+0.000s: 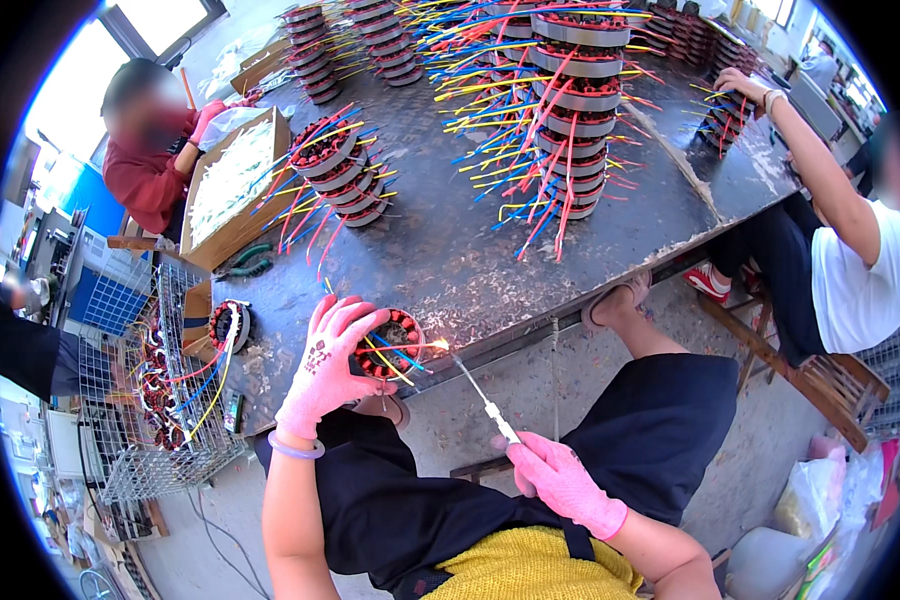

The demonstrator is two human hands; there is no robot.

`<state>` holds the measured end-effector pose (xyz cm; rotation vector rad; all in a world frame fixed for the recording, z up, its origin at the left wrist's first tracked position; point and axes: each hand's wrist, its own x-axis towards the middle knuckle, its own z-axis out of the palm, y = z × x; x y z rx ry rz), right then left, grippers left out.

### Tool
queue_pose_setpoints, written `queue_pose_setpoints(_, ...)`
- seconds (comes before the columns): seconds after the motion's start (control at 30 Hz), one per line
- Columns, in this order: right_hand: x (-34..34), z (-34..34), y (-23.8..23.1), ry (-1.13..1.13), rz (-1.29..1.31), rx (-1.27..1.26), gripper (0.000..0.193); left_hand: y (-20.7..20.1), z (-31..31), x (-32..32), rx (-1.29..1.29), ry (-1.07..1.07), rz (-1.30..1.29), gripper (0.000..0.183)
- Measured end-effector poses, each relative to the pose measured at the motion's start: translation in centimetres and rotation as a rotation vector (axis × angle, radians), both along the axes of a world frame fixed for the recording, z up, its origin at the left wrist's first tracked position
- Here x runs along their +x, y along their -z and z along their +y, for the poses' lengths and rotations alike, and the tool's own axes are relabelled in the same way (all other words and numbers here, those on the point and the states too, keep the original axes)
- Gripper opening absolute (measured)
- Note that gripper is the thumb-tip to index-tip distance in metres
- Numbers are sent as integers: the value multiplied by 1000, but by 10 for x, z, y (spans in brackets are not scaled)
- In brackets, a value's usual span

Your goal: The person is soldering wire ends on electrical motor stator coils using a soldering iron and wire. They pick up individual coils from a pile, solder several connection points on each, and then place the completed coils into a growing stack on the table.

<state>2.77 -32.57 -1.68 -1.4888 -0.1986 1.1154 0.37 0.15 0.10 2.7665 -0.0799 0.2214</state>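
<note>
My left hand (338, 352), in a pink glove, grips the rim of a ring-shaped motor stator (406, 328) at the table's near edge. Red coils line the stator, and red, blue and yellow wires stick out of it to the right. My right hand (562, 480), also gloved in pink, is closed round the white handle of a long-necked lighter (492, 412). Its thin metal neck points up and left toward the stator. A small orange flame (440, 344) glows between the neck's tip and the end of the red wire (410, 347).
Tall stator stacks (576, 120) with loose wires stand on the dark table (440, 270). Another stator (232, 326), pliers (246, 262) and a cardboard box (232, 190) lie left, beside a wire basket (170, 455). Co-workers sit at left and right; one touches a stack (725, 122).
</note>
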Motion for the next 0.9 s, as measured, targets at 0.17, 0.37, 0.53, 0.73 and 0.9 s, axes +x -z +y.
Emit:
queue_pose_setpoints(0.17,-1,0,2,25,44,33,36,2,0,1,-5,9,-11,87)
queue_pose_setpoints(0.37,-3,0,9,56,79,86,34,0,-2,1,-5,5,-7,86)
queue_pose_setpoints(0.53,-1,0,2,34,70,21,34,1,-1,0,-6,2,-6,87)
queue_pose_setpoints(0.73,-1,-2,9,35,33,57,35,1,-1,0,-9,5,3,88)
queue_pose_setpoints(0.9,-1,0,7,24,25,41,35,2,-1,0,-12,-11,2,88)
